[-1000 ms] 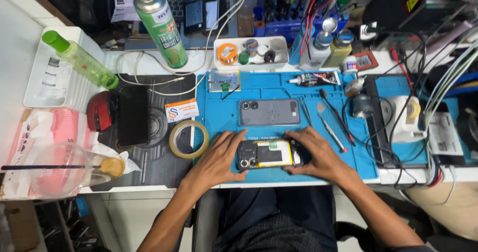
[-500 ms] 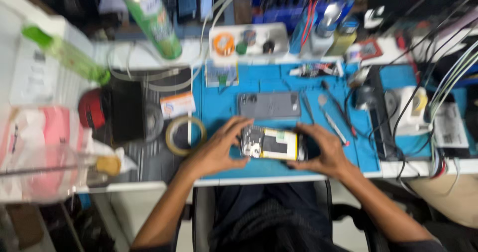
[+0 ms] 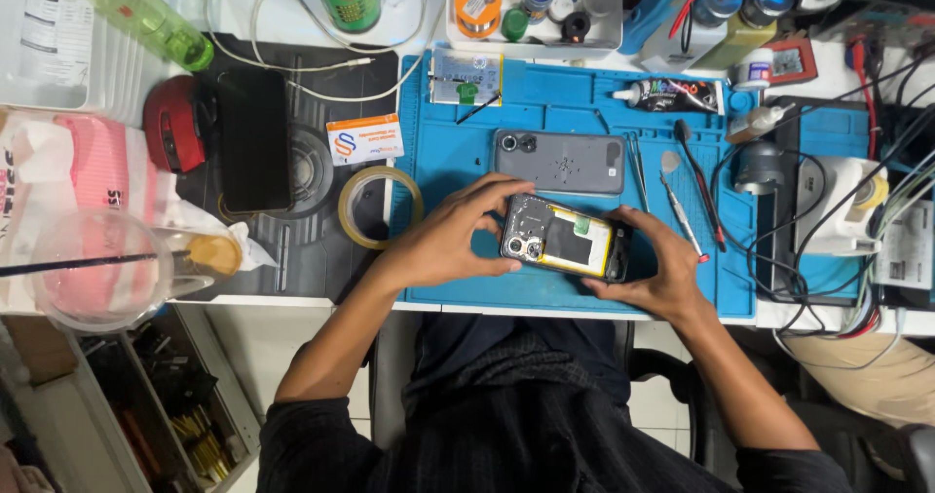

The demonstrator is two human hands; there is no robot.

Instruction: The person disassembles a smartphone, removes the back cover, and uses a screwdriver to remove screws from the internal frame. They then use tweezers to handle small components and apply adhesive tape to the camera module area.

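1. Two hands, both mine, on one opened phone (image 3: 565, 241). It is held just above the near middle of the blue mat (image 3: 458, 152), its back off, camera rings to the left and a yellow-edged battery area in the middle.
2. Left hand (image 3: 450, 242): clasping the phone's left end, thumb under the near edge, fingers curled over the far edge beside the cameras.
3. Right hand (image 3: 660, 264): clasping the right end, fingers wrapped over the far corner, palm below.
4. Grey back cover (image 3: 559, 162): flat on the mat, just beyond the phone, apart from it.
5. Tools (image 3: 682, 196): thin picks and a spudger, lying on the mat to the right of the cover, untouched.
6. Roll of tape (image 3: 380, 208): at the mat's left edge, near my left wrist.
7. Black phone (image 3: 253, 140): face down on the dark pad, far left, well apart.
8. White tray (image 3: 534, 40): far edge, holding small pots and a spool.
9. Step in hand, as I judge it: inspecting or steadying the open body, both hands occupied.
10. Next move, as I judge it: it calls for freeing my right hand while my left keeps the phone level, since the tools lie on that side.
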